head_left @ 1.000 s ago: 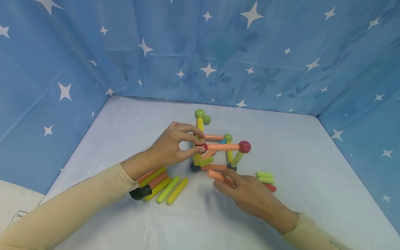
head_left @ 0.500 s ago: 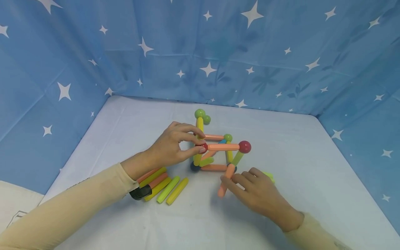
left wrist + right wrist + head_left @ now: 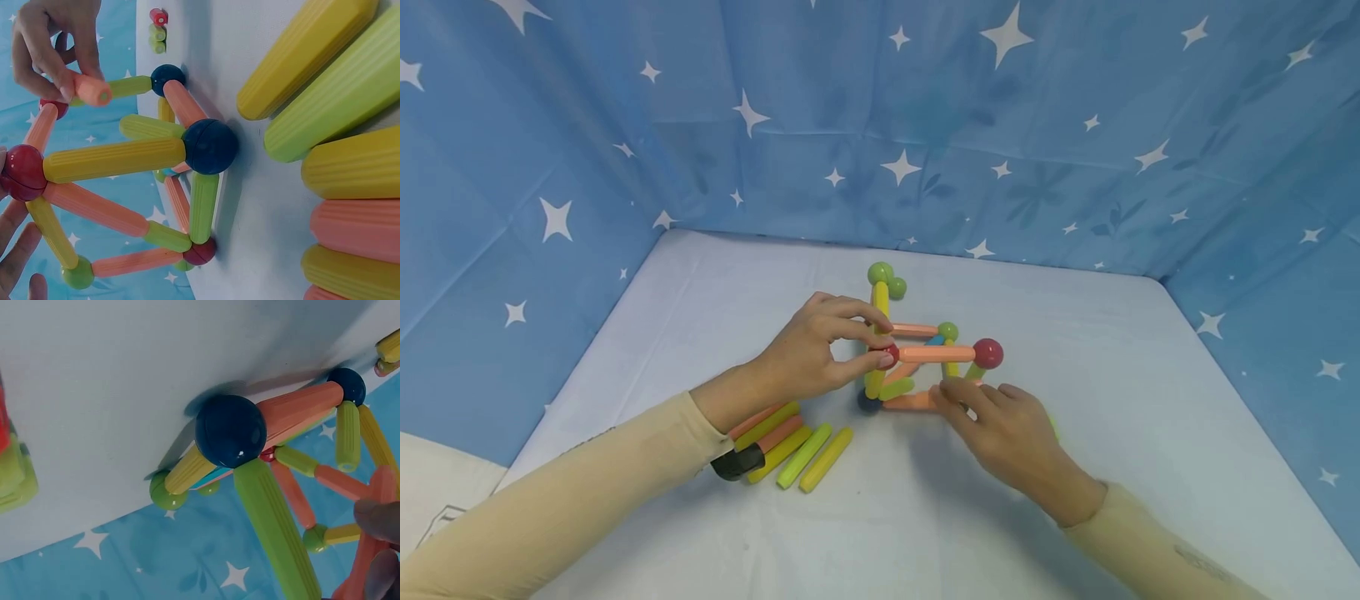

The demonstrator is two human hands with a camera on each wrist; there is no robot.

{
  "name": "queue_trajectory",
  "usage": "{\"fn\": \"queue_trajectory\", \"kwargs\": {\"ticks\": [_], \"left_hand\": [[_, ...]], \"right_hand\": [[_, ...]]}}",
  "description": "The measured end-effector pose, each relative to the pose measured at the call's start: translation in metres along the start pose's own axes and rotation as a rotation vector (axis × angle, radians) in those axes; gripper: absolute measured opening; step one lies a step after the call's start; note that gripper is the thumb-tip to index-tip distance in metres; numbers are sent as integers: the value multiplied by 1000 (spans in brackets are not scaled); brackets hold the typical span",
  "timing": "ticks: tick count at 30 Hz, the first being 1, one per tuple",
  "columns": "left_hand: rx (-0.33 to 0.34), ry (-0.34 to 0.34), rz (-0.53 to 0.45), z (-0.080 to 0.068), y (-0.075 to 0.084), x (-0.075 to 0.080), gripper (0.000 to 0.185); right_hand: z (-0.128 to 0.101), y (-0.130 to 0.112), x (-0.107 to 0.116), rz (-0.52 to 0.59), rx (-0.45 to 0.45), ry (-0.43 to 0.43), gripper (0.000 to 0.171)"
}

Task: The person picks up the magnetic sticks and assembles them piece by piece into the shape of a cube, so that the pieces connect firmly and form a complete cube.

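Note:
A framework of coloured magnetic sticks and balls stands on the white table (image 3: 760, 333). My left hand (image 3: 808, 354) pinches a red ball (image 3: 24, 172) at its upper left corner between thumb and fingers. From that ball an orange stick (image 3: 936, 354) runs across to a second red ball (image 3: 988, 353). My right hand (image 3: 1011, 433) pinches a loose orange stick (image 3: 92, 92), close to the near right upright, a light green stick (image 3: 275, 531). Dark blue balls (image 3: 230, 431) form the base corners. In the head view the right fingers mostly hide the held stick.
Several loose yellow, green and orange sticks (image 3: 825, 460) lie at the front left, partly behind a black wrist device (image 3: 737, 461). Short green and red pieces (image 3: 11, 469) lie to the right. A green ball (image 3: 880, 273) tops a tall yellow stick. A blue starry curtain (image 3: 925, 125) hangs behind.
My right hand has turned the orange stick and brought it up and in towards the right side of the framework. My left hand stays on the red ball.

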State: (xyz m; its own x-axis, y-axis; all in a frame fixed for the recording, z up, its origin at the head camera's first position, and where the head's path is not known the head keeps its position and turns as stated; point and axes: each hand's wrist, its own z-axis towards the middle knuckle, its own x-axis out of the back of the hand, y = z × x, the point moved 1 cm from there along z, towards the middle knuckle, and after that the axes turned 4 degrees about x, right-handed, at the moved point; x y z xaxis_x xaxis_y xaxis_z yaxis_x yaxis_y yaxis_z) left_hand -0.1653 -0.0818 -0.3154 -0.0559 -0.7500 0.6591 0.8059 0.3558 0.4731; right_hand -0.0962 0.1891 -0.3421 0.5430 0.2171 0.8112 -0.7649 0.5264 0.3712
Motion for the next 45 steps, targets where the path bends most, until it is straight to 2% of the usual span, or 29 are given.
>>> {"fn": "queue_trajectory", "kwargs": {"ticks": [8, 13, 17, 20, 23, 27, 29, 31, 35, 39, 45], "left_hand": [[-11, 7, -2, 1, 1, 0, 8], [-10, 8, 0, 1, 1, 0, 9], [-11, 11, 5, 1, 0, -1, 8], [-15, 12, 10, 1, 0, -2, 8], [-22, 12, 22, 1, 1, -3, 8], [-33, 13, 58, 2, 4, -2, 8], [-37, 16, 90, 3, 6, -2, 8], [-42, 24, 133, 4, 9, -3, 8], [-55, 42, 228, 7, 15, -7, 16], [-71, 45, 305, 8, 17, -10, 24], [-71, 72, 327, 9, 18, -15, 15]], "right_hand": [[4, -2, -6, -97, -71, 32, 43], [4, -1, -11, -109, -85, 37, 23], [6, -1, -14, -118, -88, 28, 45], [5, 0, -17, -126, -84, 5, 50], [5, 1, -19, -108, -78, 14, 49], [5, 1, -22, -101, -58, 34, 29], [6, 1, -22, -101, -44, 28, 28], [7, 0, -23, -93, -33, 16, 30], [9, 0, -25, -58, -14, 15, 52], [8, -1, -28, -40, -4, 12, 53], [7, -1, -28, -26, -5, 5, 58]]}}
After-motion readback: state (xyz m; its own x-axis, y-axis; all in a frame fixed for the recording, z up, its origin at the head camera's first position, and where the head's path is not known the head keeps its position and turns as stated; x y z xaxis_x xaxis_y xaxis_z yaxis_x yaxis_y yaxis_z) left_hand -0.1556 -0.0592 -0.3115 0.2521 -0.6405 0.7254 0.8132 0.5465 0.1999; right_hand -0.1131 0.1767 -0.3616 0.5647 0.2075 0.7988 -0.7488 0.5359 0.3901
